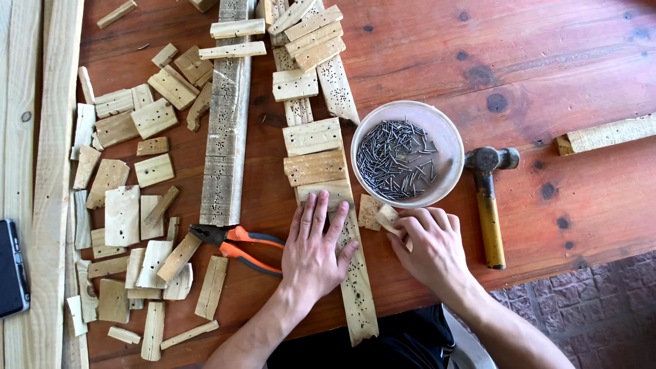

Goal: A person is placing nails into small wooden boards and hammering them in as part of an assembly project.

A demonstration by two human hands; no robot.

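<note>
My left hand (313, 249) lies flat, fingers spread, on a long pale wooden strip (357, 287) that is full of small holes, its fingertips touching a short wood block (328, 193). My right hand (430, 242) grips a small wooden piece (388, 217) beside another small block (370, 210), just below a white bowl (369, 130) holding several nails (396, 160). More short blocks (313, 167) are lined up along the strip above my left hand.
Orange-handled pliers (239, 246) lie left of my left hand. A hammer (488, 205) with a yellow handle rests right of the bowl. Many wood offcuts (130, 205) cover the table's left side, beside a weathered plank (225, 137). A dark phone (12, 268) lies far left.
</note>
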